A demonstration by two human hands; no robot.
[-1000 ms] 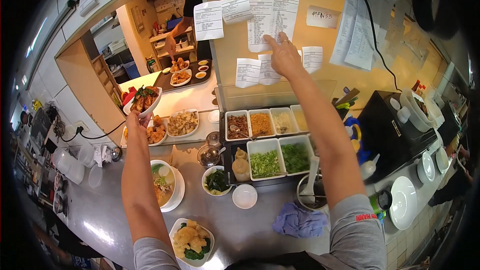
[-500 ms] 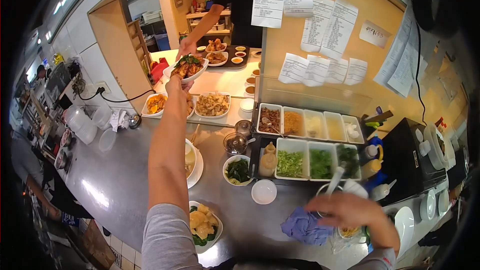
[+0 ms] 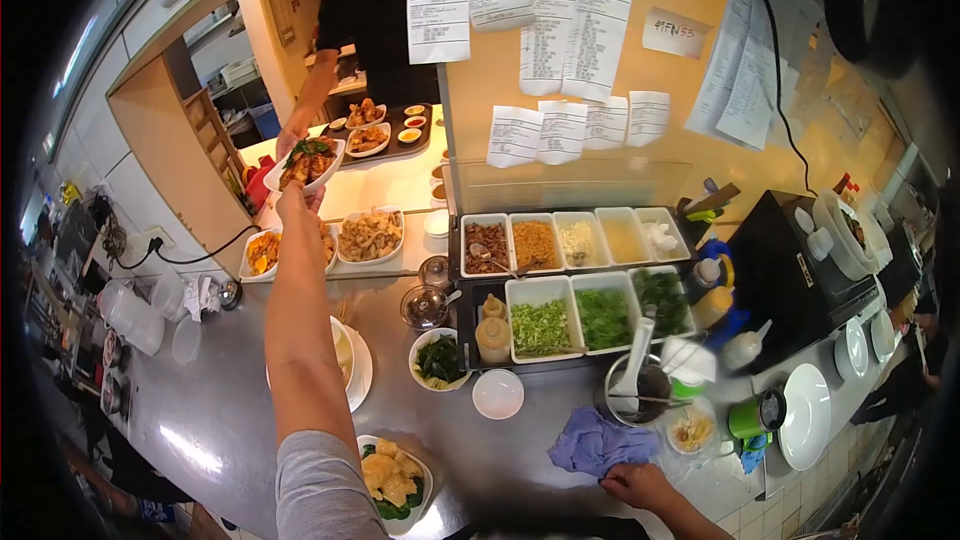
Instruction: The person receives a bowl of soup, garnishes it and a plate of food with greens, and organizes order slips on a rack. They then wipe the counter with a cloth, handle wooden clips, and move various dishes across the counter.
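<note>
My left hand (image 3: 297, 202), reaching far out to the serving opening, grips the near edge of a white dish (image 3: 326, 176) of browned meat topped with green leaves. A co-worker's hand (image 3: 289, 140) meets the far side of this dish. Low on the right, my right hand (image 3: 640, 487) has its fingers curled at the lower edge of a crumpled blue cloth (image 3: 590, 443); whether they pinch anything is hidden. Below my left forearm sits a plate of pale yellow pieces over greens (image 3: 393, 475).
Fried dishes (image 3: 370, 236) line the ledge, with a tray of sauces (image 3: 408, 140) beyond. Topping containers (image 3: 541, 325) stand at centre right. A metal pot with a white-handled utensil (image 3: 637, 390), a green cup (image 3: 745, 420) and a white oval plate (image 3: 804, 418) are rightward.
My view has turned right, shifting the scene left. My right hand has come down from above the pot to the cloth's edge. The dish remains between my left hand and the co-worker's hand.
</note>
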